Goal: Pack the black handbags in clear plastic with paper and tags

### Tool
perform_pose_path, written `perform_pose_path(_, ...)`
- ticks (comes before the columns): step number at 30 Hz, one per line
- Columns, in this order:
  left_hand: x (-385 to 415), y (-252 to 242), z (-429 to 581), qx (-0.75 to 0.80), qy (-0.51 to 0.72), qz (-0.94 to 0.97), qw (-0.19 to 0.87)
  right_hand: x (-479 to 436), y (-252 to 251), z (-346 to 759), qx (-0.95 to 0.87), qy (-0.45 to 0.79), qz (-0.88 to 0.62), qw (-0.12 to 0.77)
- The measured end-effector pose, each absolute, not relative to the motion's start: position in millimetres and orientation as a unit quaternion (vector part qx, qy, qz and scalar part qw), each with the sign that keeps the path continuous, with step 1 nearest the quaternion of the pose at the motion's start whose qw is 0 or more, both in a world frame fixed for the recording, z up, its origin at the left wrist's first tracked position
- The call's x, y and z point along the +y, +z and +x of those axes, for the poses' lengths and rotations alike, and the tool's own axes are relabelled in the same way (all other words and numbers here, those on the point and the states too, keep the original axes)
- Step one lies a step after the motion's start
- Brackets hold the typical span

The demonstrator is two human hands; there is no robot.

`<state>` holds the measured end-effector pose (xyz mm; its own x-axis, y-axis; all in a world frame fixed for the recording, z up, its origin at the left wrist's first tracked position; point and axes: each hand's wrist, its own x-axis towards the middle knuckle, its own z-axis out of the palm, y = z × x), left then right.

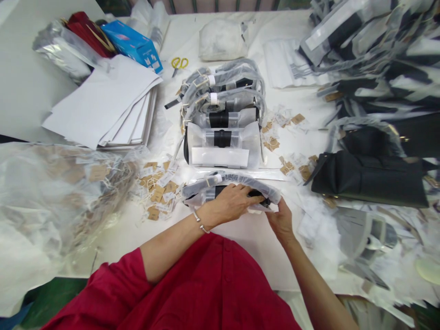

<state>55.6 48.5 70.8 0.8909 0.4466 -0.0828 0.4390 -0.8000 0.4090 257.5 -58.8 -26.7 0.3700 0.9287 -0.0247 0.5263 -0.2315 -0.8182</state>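
A black handbag (215,191) lies on the table in front of me, partly wrapped in translucent film, its padded handle (237,176) arched along the far side. My left hand (233,202) reaches across the top of this bag, with its fingers closed on the dark part near the right end. My right hand (281,220) grips the bag's right end between thumb and fingers; some of those fingers are hidden. Just beyond stands a row of similar wrapped bags (223,137), with film around their handles.
Brown tags (158,192) are scattered left of the bag. White sheets (103,103), a blue box (132,43) and yellow-handled scissors (179,63) lie farther back. An unwrapped black bag (371,178) sits right, below a heap of wrapped bags (343,36). Clear plastic (51,197) covers the left side.
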Motion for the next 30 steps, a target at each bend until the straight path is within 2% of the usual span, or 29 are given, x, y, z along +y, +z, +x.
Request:
perform_pose_path(14,62,62,59,0.155,0.02,0.973,0.171,-60,-33,264,-0.512,0.264,-0.73,0.369)
perform_pose_path(23,50,60,61,0.229,0.019,0.953,0.195,-57,-32,270,-0.491,0.279,-0.754,0.335)
perform_pose_path(30,50,53,57,0.266,0.07,0.94,0.201,-54,-15,275,-0.508,0.307,-0.735,0.329)
